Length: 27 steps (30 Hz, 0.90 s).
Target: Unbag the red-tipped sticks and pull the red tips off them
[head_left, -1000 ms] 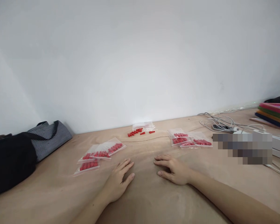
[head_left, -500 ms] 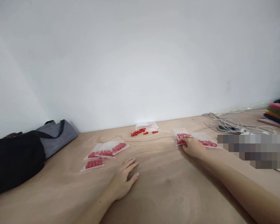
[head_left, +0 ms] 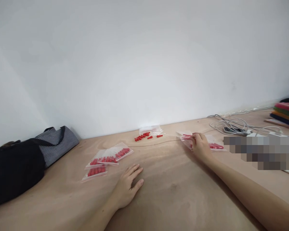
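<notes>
My left hand (head_left: 128, 186) lies palm down on the wooden table (head_left: 168, 205), fingers stretched out, holding nothing. At the right, my right hand (head_left: 200, 147) pinches a clear zip bag (head_left: 186, 136) of small red bulb-shaped pieces, its near edge raised a little. Beside that hand, partly behind it, lies another zip bag (head_left: 216, 146) with red pieces. Several overlapping zip bags (head_left: 108, 158) of the same red pieces rest to the left of my left hand. Near the wall, loose red pieces (head_left: 142, 136) lie in front of clear plastic bags and thin clear sticks (head_left: 157, 131).
A black bag (head_left: 16, 173) and a striped bag (head_left: 59, 144) sit along the left side. Grey cables (head_left: 233, 123) coil around a dark device at the back right, near a blurred-out patch. Stacked coloured sheets (head_left: 285, 114) stand at the far right edge. A white wall (head_left: 144, 64) closes off the back.
My right hand has closed on the zip bag and lifted its near part off the table. My left hand stays in place. The view has shifted slightly.
</notes>
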Tool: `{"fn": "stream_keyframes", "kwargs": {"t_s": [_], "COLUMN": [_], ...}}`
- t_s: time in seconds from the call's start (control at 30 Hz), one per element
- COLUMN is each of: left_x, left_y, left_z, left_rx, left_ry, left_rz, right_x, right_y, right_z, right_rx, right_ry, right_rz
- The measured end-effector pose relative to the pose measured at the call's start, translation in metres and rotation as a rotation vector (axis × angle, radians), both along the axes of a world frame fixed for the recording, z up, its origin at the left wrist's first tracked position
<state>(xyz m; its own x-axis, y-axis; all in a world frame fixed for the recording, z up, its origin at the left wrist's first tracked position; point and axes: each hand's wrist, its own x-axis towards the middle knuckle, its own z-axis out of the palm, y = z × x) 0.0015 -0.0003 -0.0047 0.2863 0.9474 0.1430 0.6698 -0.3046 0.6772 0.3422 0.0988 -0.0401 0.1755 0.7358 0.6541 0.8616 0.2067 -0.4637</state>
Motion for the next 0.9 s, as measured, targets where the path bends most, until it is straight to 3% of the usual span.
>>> {"fn": "stream_keyframes", "kwargs": {"t_s": [0.1,0.2,0.4,0.53,0.63,0.73,0.9], "left_x": [-0.001,-0.001,0.005,0.008,0.008,0.008,0.012], "left_y": [0.0,-0.001,-0.005,-0.004,-0.001,0.002,0.003], "left_z": [-0.001,-0.001,0.0,0.002,0.002,0.0,-0.004], "left_rx": [-0.007,-0.032,0.087,0.087,0.046,0.033,0.191], "left_ry": [-0.035,-0.073,-0.095,-0.102,-0.025,0.055,0.14], "left_rz": [-0.002,0.01,0.061,-0.03,-0.1,-0.136,-0.082], "right_x": [-0.006,-0.021,-0.075,-0.099,-0.104,-0.105,-0.11], "right_y": [-0.007,-0.019,-0.051,-0.065,-0.068,-0.065,-0.057], "right_z": [0.007,0.014,0.016,0.018,0.02,0.017,-0.001], "right_rx": [0.143,0.155,-0.003,-0.281,-0.413,-0.389,-0.328], "right_ry": [0.267,0.399,0.518,0.475,0.335,0.303,0.463], "right_rz": [-0.004,0.075,0.553,0.95,1.143,1.106,0.654]}}
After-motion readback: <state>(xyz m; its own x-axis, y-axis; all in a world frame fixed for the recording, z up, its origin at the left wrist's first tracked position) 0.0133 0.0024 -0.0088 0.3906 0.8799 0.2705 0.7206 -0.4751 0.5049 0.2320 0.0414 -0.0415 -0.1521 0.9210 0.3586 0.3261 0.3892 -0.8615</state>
